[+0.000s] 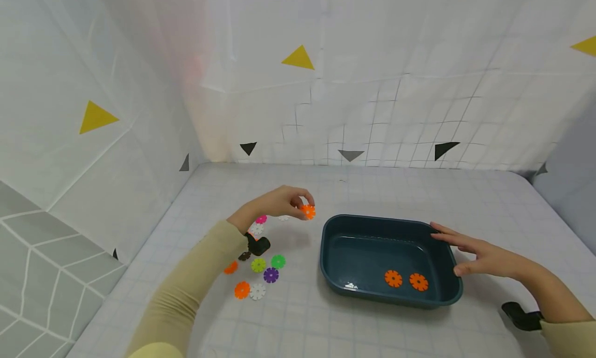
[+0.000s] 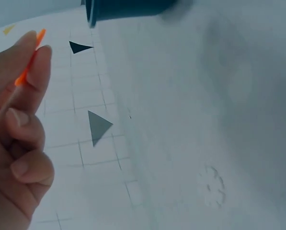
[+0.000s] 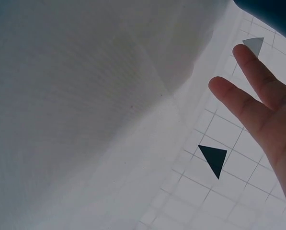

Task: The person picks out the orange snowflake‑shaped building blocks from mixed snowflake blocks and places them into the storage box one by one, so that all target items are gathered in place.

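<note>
My left hand [image 1: 283, 202] pinches an orange notched disc [image 1: 308, 211] between thumb and index finger, above the table and left of the bin. In the left wrist view the disc [image 2: 31, 57] shows edge-on between the fingertips. A dark teal plastic bin [image 1: 372, 296] stands right of centre, with two orange discs lying on its floor, one [image 1: 393, 279] beside the other [image 1: 418, 282]. At the bin's right end my right hand [image 1: 484, 257] rests on the rim, fingers spread and fairly straight. The right wrist view shows two extended fingers [image 3: 248, 103] and a corner of the bin.
Left of the bin several notched discs lie loose on the table, among them a green one [image 1: 278, 261], a purple one [image 1: 271, 274], a yellow one [image 1: 258, 265] and a white one [image 1: 257, 292]. My left forearm hides part of this group. A patterned sheet [image 1: 372, 89] hangs behind the table.
</note>
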Tool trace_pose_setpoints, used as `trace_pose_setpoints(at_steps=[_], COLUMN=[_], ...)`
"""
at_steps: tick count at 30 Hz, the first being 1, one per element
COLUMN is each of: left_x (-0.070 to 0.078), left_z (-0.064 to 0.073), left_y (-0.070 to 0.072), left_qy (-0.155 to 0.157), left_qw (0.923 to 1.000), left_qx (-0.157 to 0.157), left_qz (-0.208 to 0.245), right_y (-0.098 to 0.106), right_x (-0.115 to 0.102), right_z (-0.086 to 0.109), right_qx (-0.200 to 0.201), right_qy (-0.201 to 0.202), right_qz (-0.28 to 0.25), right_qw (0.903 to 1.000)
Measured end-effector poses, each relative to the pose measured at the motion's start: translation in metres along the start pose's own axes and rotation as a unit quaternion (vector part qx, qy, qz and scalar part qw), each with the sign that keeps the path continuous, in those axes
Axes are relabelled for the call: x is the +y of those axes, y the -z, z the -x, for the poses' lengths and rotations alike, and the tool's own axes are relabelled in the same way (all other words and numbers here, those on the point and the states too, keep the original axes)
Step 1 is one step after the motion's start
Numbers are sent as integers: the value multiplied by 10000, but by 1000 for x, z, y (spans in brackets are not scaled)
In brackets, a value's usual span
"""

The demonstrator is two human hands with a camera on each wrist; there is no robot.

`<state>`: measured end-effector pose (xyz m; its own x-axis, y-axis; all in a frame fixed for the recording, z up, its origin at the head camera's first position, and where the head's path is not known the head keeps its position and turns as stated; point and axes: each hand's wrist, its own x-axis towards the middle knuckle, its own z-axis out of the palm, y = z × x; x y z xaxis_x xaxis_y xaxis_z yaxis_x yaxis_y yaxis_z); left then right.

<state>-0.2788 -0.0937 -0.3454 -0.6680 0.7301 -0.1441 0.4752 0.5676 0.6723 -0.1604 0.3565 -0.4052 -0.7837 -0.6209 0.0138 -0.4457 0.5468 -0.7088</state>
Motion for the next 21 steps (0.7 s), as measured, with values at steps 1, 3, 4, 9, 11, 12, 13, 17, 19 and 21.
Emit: trace_pose_setpoints(at_steps=[1,3,4,9,11,12,13,17,19,21], left_x=[2,6,9,22,28,30,33,42,47,52], left_z=[-1,-3,-4,-10,-14,-15,-17,-27,-32,-37], left_y=[-1,-2,-3,-6,-7,-8,-9,-13,-16,-18], left_qy=[-56,-148,-186,-340,-388,-415,-440,-561,-614,-666], left_qw=[10000,9998,9997,9991,9987,9985,9982,9969,9962,9955], left_qx=[-27,-97,-132,-250,-318,-358,-403,-556,-624,-668], left_qz=[-20,-26,-33,-48,-30,-25,-6,11,27,14], right_y=[0,0,0,0,1,1,1,0,0,0], right_x=[0,0,0,0,0,0,0,1,1,0], right_z=[0,0,0,-1,-1,-1,0,0,0,0], right_qx=[-9,-33,-38,-44,-43,-39,-41,-43,-34,-19], right_qy=[0,4,6,-4,-1,4,5,9,21,23], right_qz=[-8,-15,-21,-43,-44,-41,-39,-40,-40,-45], right_qw=[10000,10000,10000,10000,10000,10000,10000,10000,10000,10000])
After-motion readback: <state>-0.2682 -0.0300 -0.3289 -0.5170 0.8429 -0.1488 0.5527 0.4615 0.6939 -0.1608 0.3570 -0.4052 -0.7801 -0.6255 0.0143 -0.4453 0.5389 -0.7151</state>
